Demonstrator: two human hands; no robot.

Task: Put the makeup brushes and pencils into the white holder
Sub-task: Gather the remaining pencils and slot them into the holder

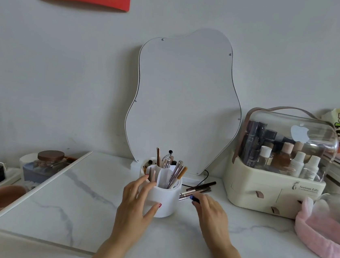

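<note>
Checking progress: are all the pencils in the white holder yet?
No. Several pencils lie flat on the table right of the white holder, under the right hand.

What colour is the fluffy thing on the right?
Pink. The fluffy headband shows in the head view, at the table's right edge.

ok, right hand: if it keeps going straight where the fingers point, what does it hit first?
Most likely the loose pencils lying on the table right of the white holder. The right hand points up-left at them, fingertips already at their near ends. Contact itself is unclear.
</note>
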